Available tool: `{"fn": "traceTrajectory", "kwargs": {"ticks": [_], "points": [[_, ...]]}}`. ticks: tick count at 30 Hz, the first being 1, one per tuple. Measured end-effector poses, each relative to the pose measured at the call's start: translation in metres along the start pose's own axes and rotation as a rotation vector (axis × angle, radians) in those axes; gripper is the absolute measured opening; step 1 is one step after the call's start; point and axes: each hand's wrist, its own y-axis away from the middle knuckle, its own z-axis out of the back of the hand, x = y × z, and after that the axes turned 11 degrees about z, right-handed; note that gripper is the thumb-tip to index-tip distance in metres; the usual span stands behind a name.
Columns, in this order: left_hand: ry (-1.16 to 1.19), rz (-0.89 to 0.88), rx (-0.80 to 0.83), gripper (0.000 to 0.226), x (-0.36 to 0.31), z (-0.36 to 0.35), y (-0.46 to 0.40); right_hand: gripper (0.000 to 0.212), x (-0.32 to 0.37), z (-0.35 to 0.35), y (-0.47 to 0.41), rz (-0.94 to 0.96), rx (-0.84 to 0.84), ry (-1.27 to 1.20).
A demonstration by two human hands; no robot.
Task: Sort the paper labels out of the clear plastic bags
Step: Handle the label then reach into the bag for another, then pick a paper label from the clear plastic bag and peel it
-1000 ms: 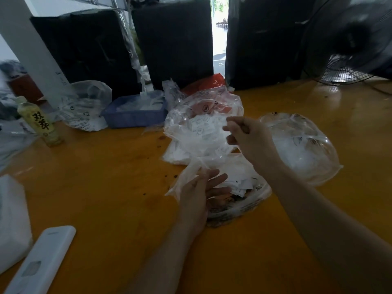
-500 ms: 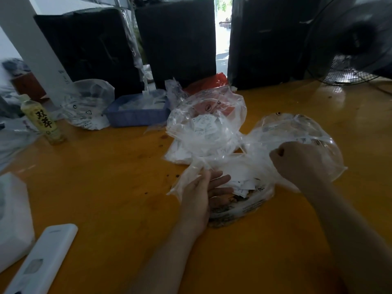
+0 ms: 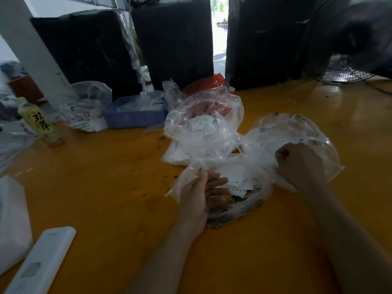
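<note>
A heap of clear plastic bags (image 3: 203, 132) lies mid-table, with white paper labels (image 3: 239, 183) showing inside the nearest bag. My left hand (image 3: 201, 194) holds the near bag's left edge, thumb on the plastic and fingers stretched across the opening. My right hand (image 3: 299, 164) is a fist gripping the crumpled plastic of a puffed-up clear bag (image 3: 297, 134) at the right of the heap.
A blue tray (image 3: 135, 115) with white papers stands behind the heap, beside another clear bag (image 3: 84, 107). A green drink bottle (image 3: 40, 124) stands at left. A white remote (image 3: 40, 262) lies near left. Black wrapped bundles (image 3: 174, 39) and a fan (image 3: 352, 41) line the far edge.
My right hand came down from in front of the upper bag to the right and closed on the puffed bag's plastic. My left hand stayed on the near bag.
</note>
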Motion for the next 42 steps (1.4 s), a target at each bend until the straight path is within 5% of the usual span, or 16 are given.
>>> {"fn": "traceTrajectory", "kwargs": {"ticks": [3, 6, 14, 18, 25, 32, 37, 42], "points": [[-0.007, 0.001, 0.013, 0.043, 0.001, 0.0, -0.001, 0.007, 0.011, 0.011, 0.008, -0.001, -0.094, -0.466], [-0.066, -0.031, 0.032, 0.048, 0.0, -0.002, 0.001, 0.004, 0.032, 0.019, 0.021, 0.062, 0.088, -0.946], [-0.278, -0.15, 0.117, 0.045, 0.003, 0.0, 0.006, 0.035, 0.064, 0.008, 0.035, 0.283, 0.325, -1.107], [-0.366, -0.207, 0.039, 0.022, 0.004, 0.002, 0.007, 0.033, 0.068, 0.001, 0.037, 0.296, 0.315, -1.013], [-0.269, -0.167, -0.014, 0.017, 0.005, 0.001, 0.006, 0.003, 0.062, 0.0, 0.034, 0.218, 0.301, -0.986], [-0.189, -0.136, -0.018, 0.004, 0.003, 0.002, 0.003, 0.022, 0.067, -0.005, 0.036, 0.27, 0.278, -0.766], [0.046, -0.09, -0.006, 0.014, 0.003, 0.003, -0.001, 0.011, 0.061, -0.012, 0.031, 0.396, 0.182, -0.341], [0.136, -0.091, 0.016, 0.029, 0.003, 0.003, -0.003, 0.036, 0.064, -0.027, 0.037, 0.543, 0.232, -0.031]]}}
